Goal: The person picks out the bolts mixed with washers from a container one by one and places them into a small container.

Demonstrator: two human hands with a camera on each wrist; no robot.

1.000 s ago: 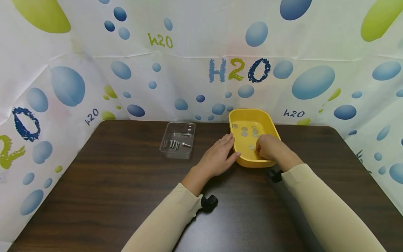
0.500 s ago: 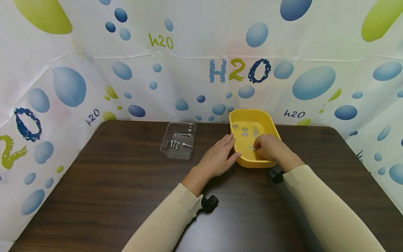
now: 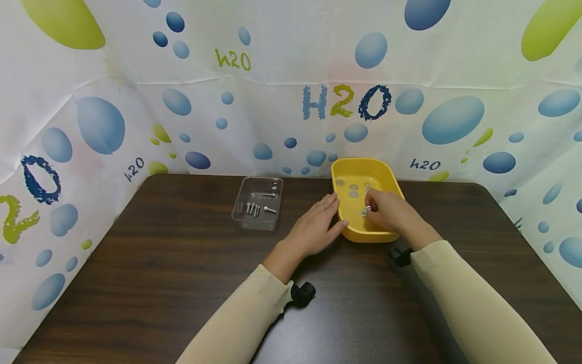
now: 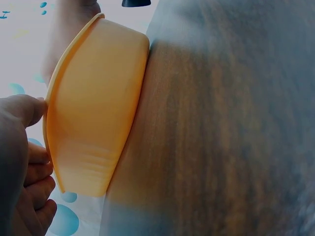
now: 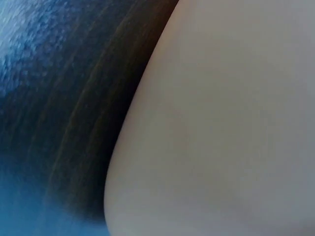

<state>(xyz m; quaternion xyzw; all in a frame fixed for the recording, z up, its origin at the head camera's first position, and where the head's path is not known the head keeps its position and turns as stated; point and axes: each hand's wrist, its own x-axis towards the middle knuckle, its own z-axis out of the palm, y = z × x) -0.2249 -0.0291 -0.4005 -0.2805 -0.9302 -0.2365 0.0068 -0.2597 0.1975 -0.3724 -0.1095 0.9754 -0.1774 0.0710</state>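
Note:
A yellow tray stands at the back right, with several flat metal washers lying on its floor. My right hand reaches in over its right side and pinches a small shiny metal piece between thumb and fingertips; its exact kind cannot be made out. Just below those fingertips lies another washer. Against the tray's left rim rests my left hand, fingers extended. In the left wrist view, that hand's fingertips touch the rim of the yellow tray. Blurred pale skin or sleeve fills most of the right wrist view.
Left of the tray, a clear plastic box holds several metal bolts. Both containers stand on a dark wooden table, near its back edge. Behind it hangs a white curtain with blue and green drops.
The right hand's fingertips have lifted slightly and turned, bringing the pinched metal piece into view. The left hand keeps its place at the tray's rim.

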